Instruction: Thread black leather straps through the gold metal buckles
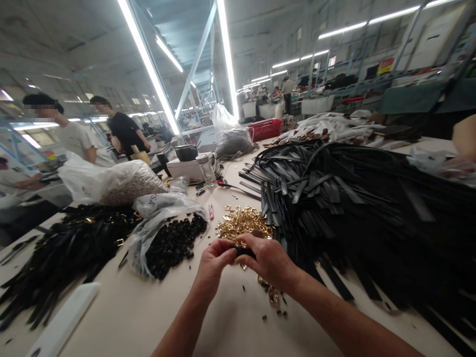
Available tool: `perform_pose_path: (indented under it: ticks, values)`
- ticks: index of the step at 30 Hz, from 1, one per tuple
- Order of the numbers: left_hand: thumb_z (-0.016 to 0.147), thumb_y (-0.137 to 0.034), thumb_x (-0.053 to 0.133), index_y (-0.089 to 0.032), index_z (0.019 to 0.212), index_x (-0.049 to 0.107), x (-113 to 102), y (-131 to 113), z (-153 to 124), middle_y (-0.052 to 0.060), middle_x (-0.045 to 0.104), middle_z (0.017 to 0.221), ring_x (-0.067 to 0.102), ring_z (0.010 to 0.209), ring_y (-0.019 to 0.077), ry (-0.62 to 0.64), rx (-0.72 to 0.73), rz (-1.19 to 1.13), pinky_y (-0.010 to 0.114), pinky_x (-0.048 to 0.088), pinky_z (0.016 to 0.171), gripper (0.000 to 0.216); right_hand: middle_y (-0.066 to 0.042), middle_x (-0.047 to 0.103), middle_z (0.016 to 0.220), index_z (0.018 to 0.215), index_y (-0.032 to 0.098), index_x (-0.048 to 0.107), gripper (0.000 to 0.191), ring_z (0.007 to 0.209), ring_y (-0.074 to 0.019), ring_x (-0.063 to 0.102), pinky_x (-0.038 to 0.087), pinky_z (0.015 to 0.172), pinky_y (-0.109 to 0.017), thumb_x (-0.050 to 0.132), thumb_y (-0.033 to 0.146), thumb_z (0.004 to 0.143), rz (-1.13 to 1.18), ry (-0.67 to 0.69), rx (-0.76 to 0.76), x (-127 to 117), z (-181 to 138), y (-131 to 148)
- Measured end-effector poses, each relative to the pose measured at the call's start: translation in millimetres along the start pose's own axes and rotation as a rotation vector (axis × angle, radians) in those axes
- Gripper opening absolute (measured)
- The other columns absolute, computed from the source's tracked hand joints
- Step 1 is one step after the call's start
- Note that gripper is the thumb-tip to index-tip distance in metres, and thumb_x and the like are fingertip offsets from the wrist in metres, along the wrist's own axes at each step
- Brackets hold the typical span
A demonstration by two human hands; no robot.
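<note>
Bright tube lights [227, 59] run in long rows beneath the dim grey ceiling [82, 34].

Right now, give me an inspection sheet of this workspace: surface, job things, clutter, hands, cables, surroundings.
Surface: pale table, black bits strewn near the hands.
Job things: black piece held in front of gold buckles; black straps heaped at right; black parts spilling from a plastic bag at left.
Clutter: glass jar, red basket, white bar.
Hands: left hand and right hand both pinch the black piece.
Cables: apparently thin cords beside a grey-filled bag; their ends unclear.
Surroundings: person in white and person in black at left; tube lights lit overhead.
</note>
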State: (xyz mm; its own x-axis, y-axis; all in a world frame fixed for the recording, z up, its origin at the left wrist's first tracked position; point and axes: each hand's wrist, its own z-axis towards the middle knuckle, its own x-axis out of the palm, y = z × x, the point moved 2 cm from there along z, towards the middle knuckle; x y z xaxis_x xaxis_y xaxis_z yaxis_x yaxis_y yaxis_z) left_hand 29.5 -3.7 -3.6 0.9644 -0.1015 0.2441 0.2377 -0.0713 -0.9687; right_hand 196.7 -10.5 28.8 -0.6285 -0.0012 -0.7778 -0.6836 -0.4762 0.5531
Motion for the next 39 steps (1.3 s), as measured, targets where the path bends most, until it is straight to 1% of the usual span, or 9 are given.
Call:
perform_pose_path:
  ticks: [3, 8, 13, 15, 17, 21, 24, 34, 39]
  values:
    - [0.069, -0.027, 0.077, -0.014, 0.084, 0.068, 1.7, 1.8, -1.3, 0.003, 0.069, 0.076, 0.059, 0.064, 0.0109, 0.013, -0.011, 0.029, 0.022, 0.046, 0.062, 0.022, -0.002, 0.07, 0.086, 0.103, 0.024, 0.061, 0.026, 0.077, -0.019, 0.065, 0.036, 0.063, -0.024, 0.055, 0.044, 0.088, -0.031, 0.052, -0.009, 0.0, -0.2, 1.2]
    - [0.069, -0.029, 0.076, -0.015, 0.081, 0.065, -3.9, -0.3, 3.2, 0.001, 0.067, 0.074, 0.06, 0.062, 0.0108, -0.036, 0.024, 0.024, 0.023, 0.047, 0.061, 0.022, -0.001, 0.066, 0.074, 0.085, 0.021, 0.061, 0.012, 0.067, -0.0149, 0.06, 0.031, 0.059, -0.023, 0.054, 0.031, 0.086, -0.069, 0.051, 0.003, -8.2, 0.8, 1.9]
    - [0.071, -0.032, 0.074, -0.015, 0.087, 0.064, -8.4, -2.2, 7.0, 0.002, 0.068, 0.077, 0.063, 0.064, 0.0127, -0.044, 0.025, 0.068, 0.024, 0.05, 0.061, 0.025, 0.0, 0.064, 0.073, 0.082, 0.02, 0.059, 0.008, 0.065, -0.0128, 0.055, 0.031, 0.059, -0.022, 0.052, 0.022, 0.082, -0.045, 0.051, 0.007, -9.5, 2.5, 0.0]
    - [0.076, -0.033, 0.069, -0.015, 0.091, 0.065, -8.7, -4.2, 6.6, 0.004, 0.069, 0.079, 0.064, 0.067, 0.0148, -0.038, 0.096, 0.206, 0.026, 0.051, 0.062, 0.024, 0.0, 0.064, 0.074, 0.083, 0.021, 0.06, 0.01, 0.065, -0.0131, 0.056, 0.032, 0.06, -0.022, 0.05, 0.022, 0.084, -0.058, 0.039, 0.019, -9.3, 3.5, -3.0]
    - [0.079, -0.029, 0.065, -0.018, 0.093, 0.067, -6.7, -6.6, 5.3, 0.006, 0.071, 0.086, 0.066, 0.077, 0.0179, -0.014, 0.263, 0.468, 0.031, 0.053, 0.07, 0.018, -0.001, 0.066, 0.075, 0.086, 0.021, 0.062, 0.013, 0.066, -0.014, 0.058, 0.032, 0.061, -0.023, 0.048, 0.023, 0.085, -0.095, 0.004, 0.065, -11.1, 5.0, -8.5]
    - [0.082, -0.015, 0.059, -0.025, 0.098, 0.069, 8.1, -2.0, 2.3, 0.006, 0.073, 0.098, 0.06, 0.103, 0.0233, 0.224, 0.605, 1.006, 0.042, 0.043, 0.094, 0.021, -0.002, 0.069, 0.078, 0.095, 0.022, 0.064, 0.019, 0.067, -0.0152, 0.061, 0.034, 0.06, -0.024, 0.047, 0.027, 0.087, -0.154, -0.094, 0.152, -17.2, 8.6, -22.7]
    - [0.084, -0.018, 0.06, -0.026, 0.099, 0.069, 17.7, 5.4, 3.2, 0.003, 0.074, 0.095, 0.061, 0.102, 0.0235, 0.312, 0.669, 1.17, 0.046, 0.038, 0.097, 0.019, -0.002, 0.07, 0.08, 0.097, 0.023, 0.064, 0.022, 0.069, -0.0158, 0.063, 0.035, 0.059, -0.023, 0.047, 0.027, 0.086, -0.158, -0.122, 0.162, -17.7, 11.1, -30.5]
    - [0.088, -0.019, 0.054, -0.024, 0.097, 0.069, 17.6, 11.6, 6.6, 0.004, 0.074, 0.089, 0.063, 0.09, 0.0187, 0.253, 0.771, 1.287, 0.04, 0.033, 0.1, 0.018, -0.004, 0.072, 0.083, 0.098, 0.023, 0.065, 0.024, 0.073, -0.0199, 0.066, 0.039, 0.061, -0.025, 0.046, 0.033, 0.087, -0.171, -0.14, 0.176, -12.9, 14.3, -44.7]
    - [0.09, -0.021, 0.052, -0.024, 0.087, 0.07, 7.5, -12.5, 4.8, 0.004, 0.074, 0.09, 0.064, 0.09, 0.0182, 0.141, 0.762, 1.14, 0.038, 0.039, 0.095, 0.018, -0.004, 0.072, 0.08, 0.096, 0.022, 0.065, 0.023, 0.071, -0.0192, 0.066, 0.039, 0.061, -0.025, 0.047, 0.034, 0.087, -0.193, -0.181, 0.204, -17.7, 14.1, -51.8]
